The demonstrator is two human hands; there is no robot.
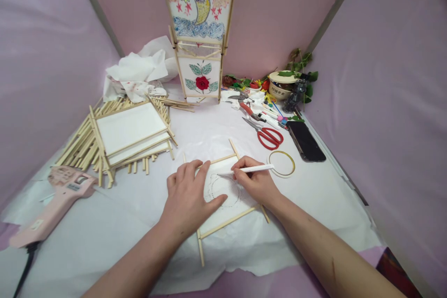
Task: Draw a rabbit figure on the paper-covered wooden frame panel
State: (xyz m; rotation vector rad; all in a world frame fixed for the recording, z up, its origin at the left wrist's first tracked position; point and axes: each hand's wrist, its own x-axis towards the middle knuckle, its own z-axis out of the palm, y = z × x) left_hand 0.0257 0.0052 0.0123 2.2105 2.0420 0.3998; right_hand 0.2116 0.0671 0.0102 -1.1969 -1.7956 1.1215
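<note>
A white panel (218, 216) framed with thin wooden sticks lies in front of me, a little turned on the table. Dark, fine lines on it form a roughly round outline. My right hand (256, 180) grips a white pen (256, 168), its tip on the panel near the top of the outline. Resting over the panel's left side is my left hand (190, 191), fingers spread and thumb stretched toward the drawing; it covers part of the frame. Beyond the right hand lies a ring of yellowish tape (292, 165).
Red-handled scissors (268, 137), pruning shears (249, 111) and a phone (307, 142) lie at the right. Behind stands a lantern-like frame (220, 77) with drawn panels. At left are framed white panels (131, 125) on wooden sticks (82, 142) and a pink glue gun (57, 205).
</note>
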